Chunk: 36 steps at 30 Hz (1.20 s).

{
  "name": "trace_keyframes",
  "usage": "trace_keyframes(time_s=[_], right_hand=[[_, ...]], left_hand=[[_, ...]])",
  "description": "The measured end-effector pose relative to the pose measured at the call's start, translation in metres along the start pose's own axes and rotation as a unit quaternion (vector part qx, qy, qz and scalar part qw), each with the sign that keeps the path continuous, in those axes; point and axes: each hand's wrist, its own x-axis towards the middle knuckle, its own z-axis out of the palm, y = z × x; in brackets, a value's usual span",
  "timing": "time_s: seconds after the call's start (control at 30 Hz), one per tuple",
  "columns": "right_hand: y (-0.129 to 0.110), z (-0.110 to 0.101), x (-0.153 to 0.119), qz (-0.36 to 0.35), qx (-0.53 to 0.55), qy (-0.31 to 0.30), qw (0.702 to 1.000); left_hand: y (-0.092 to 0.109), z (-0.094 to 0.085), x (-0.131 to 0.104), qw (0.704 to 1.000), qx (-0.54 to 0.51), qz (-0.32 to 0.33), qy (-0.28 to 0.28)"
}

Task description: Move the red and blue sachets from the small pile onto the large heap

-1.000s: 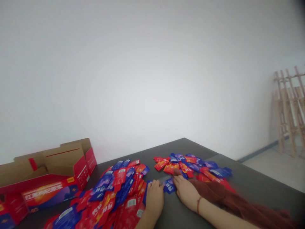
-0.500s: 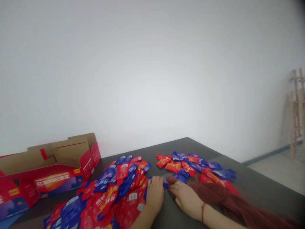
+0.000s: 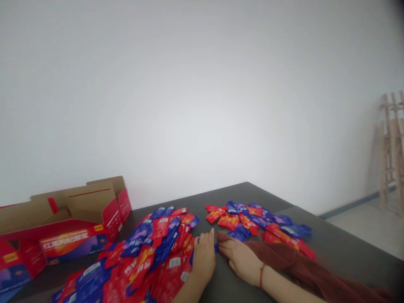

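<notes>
My left hand is at the right edge of a large pile of red and blue sachets, its fingers curled down with one raised a little. A bit of blue sachet shows from beneath it; the fingertips are hidden. Close to its right, my right hand, with a red cord at the wrist, is closed over the end of a brown cloth. The cloth trails right across the dark table. Just beyond the right hand lies a smaller heap of red and blue sachets.
A red printed carton with its brown inside showing stands open at the left. The dark table meets a white wall behind. A wooden rack leans at the far right.
The blue sachet between my hands shows less now. One left finger has lifted. The view has turned slightly right, while both sachet heaps look much the same.
</notes>
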Motion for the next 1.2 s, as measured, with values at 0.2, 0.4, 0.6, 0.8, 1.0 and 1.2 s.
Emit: trace_keyframes(time_s=[0.2,0.4,0.6,0.8,1.0,1.2], right_hand=[[0.013,-0.013,-0.003,0.209,-0.132,-0.005,0.969],[0.014,-0.017,-0.003,0.194,-0.147,-0.024,0.970],[0.021,-0.027,0.000,0.151,-0.160,-0.012,0.975],[0.042,-0.049,-0.002,0.153,-0.147,0.096,0.972],[0.047,-0.042,-0.005,0.117,-0.130,0.169,0.970],[0.023,0.001,0.002,0.104,-0.084,0.062,0.989]], left_hand=[[0.002,-0.012,-0.001,0.999,-0.010,-0.005,-0.030],[0.004,-0.019,-0.006,0.993,-0.085,0.058,-0.051],[-0.001,-0.023,-0.004,0.990,-0.083,0.089,-0.067],[0.004,-0.021,0.001,0.973,-0.220,0.032,-0.064],[0.005,-0.017,0.002,0.977,-0.203,-0.047,-0.052],[0.002,-0.008,-0.004,0.985,-0.173,0.010,-0.012]])
